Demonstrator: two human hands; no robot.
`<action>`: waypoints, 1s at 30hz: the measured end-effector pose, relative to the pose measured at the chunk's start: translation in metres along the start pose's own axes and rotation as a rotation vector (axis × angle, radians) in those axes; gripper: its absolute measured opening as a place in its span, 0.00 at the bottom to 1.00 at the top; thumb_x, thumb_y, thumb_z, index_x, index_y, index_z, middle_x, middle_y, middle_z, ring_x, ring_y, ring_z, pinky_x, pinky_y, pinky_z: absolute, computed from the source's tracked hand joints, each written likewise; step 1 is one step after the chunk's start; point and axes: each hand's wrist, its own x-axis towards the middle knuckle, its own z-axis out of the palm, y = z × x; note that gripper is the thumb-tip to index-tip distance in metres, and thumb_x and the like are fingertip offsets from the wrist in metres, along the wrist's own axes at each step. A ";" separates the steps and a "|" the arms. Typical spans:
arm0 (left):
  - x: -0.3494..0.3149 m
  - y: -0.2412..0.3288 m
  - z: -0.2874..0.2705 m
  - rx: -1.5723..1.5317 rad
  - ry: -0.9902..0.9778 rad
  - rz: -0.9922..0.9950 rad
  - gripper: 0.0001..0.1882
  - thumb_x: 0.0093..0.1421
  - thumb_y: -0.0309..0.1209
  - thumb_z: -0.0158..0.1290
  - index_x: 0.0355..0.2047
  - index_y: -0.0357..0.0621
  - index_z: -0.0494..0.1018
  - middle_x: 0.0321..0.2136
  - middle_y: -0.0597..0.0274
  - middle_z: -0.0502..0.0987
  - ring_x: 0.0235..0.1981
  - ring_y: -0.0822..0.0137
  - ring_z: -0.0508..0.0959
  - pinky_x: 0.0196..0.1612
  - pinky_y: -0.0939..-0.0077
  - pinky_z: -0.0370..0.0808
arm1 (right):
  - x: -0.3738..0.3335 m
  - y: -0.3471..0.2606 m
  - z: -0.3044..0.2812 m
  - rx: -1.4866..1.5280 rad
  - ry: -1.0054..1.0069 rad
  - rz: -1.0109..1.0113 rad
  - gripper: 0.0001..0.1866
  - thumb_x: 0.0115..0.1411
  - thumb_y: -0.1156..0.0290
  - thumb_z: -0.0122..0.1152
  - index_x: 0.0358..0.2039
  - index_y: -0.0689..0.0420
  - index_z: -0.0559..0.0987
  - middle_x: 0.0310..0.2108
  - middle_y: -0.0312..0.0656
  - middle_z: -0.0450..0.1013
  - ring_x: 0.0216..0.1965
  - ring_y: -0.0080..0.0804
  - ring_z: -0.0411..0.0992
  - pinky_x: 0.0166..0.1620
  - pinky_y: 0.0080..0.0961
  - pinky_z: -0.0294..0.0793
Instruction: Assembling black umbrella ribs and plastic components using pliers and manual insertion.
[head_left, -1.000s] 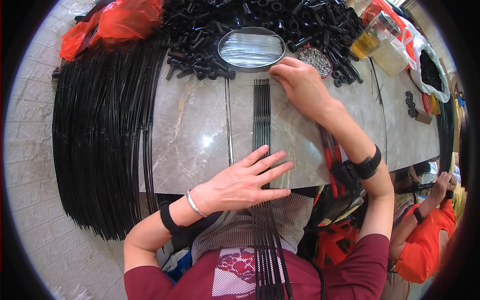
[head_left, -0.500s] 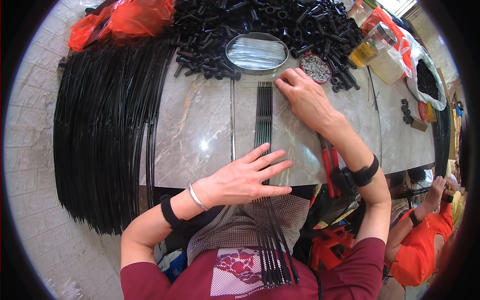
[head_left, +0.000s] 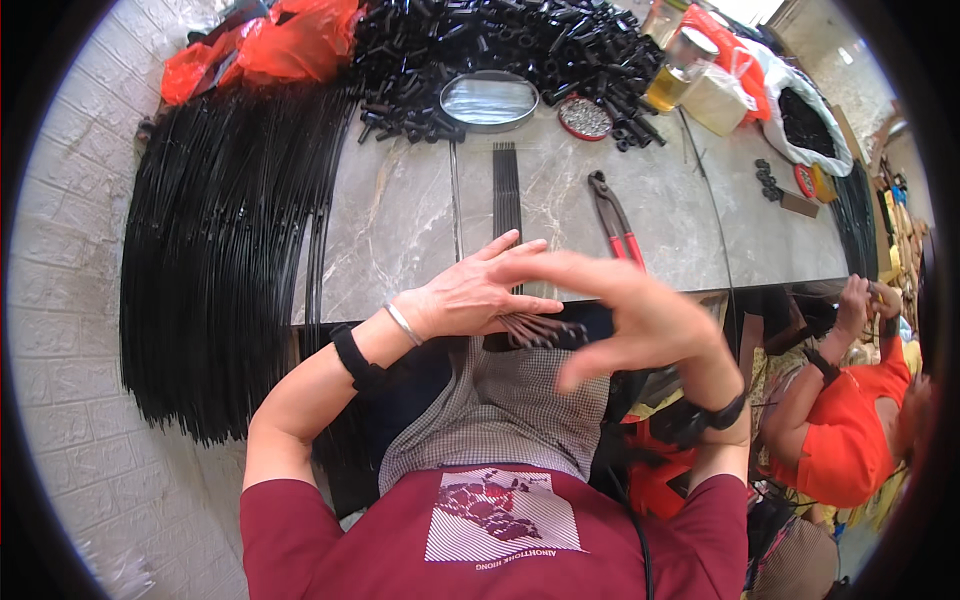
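A row of thin black rods (head_left: 507, 190) lies side by side on the grey marbled tabletop, pointing away from me. My left hand (head_left: 465, 295) rests flat across them at the table's front edge, fingers stretched out and spread. Past that hand, the rods' near ends (head_left: 545, 332) fan out over the edge. My right hand (head_left: 650, 320) is blurred, raised just right of the left hand, its thumb apart from the fingers and nothing visible in it. Its fingers overlap part of my left hand in the view. Cutting pliers (head_left: 612, 220) with red handles lie right of the rods.
Behind the rods stand an oval metal tray (head_left: 488, 124) of silver wires and a red dish (head_left: 586, 135) of small metal pieces, backed by heaped black tubular parts (head_left: 420, 60). Long black rods (head_left: 230, 270) drape over the left edge. A co-worker in orange (head_left: 850, 435) sits right.
My right hand has come back from the rods' far ends toward my left hand and opened. The near ends, earlier reaching down toward my shirt, now show just past the table edge. The view has shifted.
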 end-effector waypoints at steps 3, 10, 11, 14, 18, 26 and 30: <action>0.003 0.004 -0.002 -0.012 0.024 -0.011 0.27 0.63 0.49 0.42 0.60 0.57 0.64 0.66 0.66 0.55 0.68 0.58 0.53 0.69 0.56 0.48 | 0.000 -0.010 0.038 -0.019 0.170 0.101 0.21 0.55 0.76 0.65 0.51 0.61 0.75 0.43 0.46 0.77 0.46 0.31 0.74 0.50 0.24 0.71; -0.001 0.011 0.003 0.931 -0.158 -0.012 0.36 0.65 0.55 0.30 0.67 0.50 0.46 0.67 0.58 0.50 0.68 0.60 0.51 0.70 0.61 0.49 | 0.010 -0.034 0.045 0.047 0.394 -0.049 0.11 0.57 0.76 0.60 0.41 0.61 0.78 0.34 0.46 0.78 0.34 0.35 0.77 0.42 0.27 0.74; -0.001 0.014 -0.001 0.312 -0.125 -0.109 0.36 0.65 0.55 0.30 0.67 0.49 0.46 0.67 0.57 0.49 0.68 0.60 0.50 0.70 0.62 0.49 | 0.009 -0.036 0.047 0.028 0.402 -0.081 0.10 0.57 0.76 0.59 0.41 0.61 0.78 0.34 0.45 0.78 0.34 0.35 0.77 0.42 0.27 0.74; -0.001 0.025 -0.013 -0.911 0.007 -0.262 0.34 0.67 0.52 0.32 0.67 0.47 0.47 0.66 0.54 0.50 0.68 0.59 0.51 0.70 0.62 0.50 | 0.006 -0.046 0.048 0.003 0.418 -0.092 0.09 0.57 0.76 0.58 0.39 0.61 0.78 0.33 0.44 0.78 0.35 0.35 0.77 0.44 0.27 0.73; 0.001 0.017 -0.003 -0.162 0.099 -0.111 0.27 0.58 0.44 0.55 0.56 0.48 0.67 0.56 0.57 0.67 0.61 0.56 0.62 0.67 0.56 0.51 | 0.008 -0.039 0.046 -0.077 0.413 -0.154 0.08 0.57 0.77 0.56 0.38 0.62 0.78 0.34 0.44 0.77 0.41 0.38 0.77 0.53 0.33 0.68; 0.007 0.109 -0.072 -0.823 0.432 -0.357 0.12 0.57 0.25 0.56 0.42 0.35 0.73 0.34 0.55 0.79 0.38 0.62 0.80 0.40 0.73 0.76 | 0.005 -0.039 0.044 -0.175 0.472 -0.197 0.08 0.52 0.77 0.62 0.34 0.64 0.78 0.42 0.47 0.76 0.47 0.43 0.72 0.54 0.38 0.68; 0.009 0.105 -0.068 -0.667 0.556 -0.293 0.10 0.53 0.20 0.56 0.37 0.37 0.74 0.30 0.53 0.79 0.33 0.59 0.81 0.35 0.72 0.77 | 0.007 -0.040 0.038 -0.218 0.461 -0.202 0.07 0.52 0.78 0.61 0.33 0.63 0.78 0.43 0.47 0.75 0.47 0.43 0.72 0.55 0.39 0.67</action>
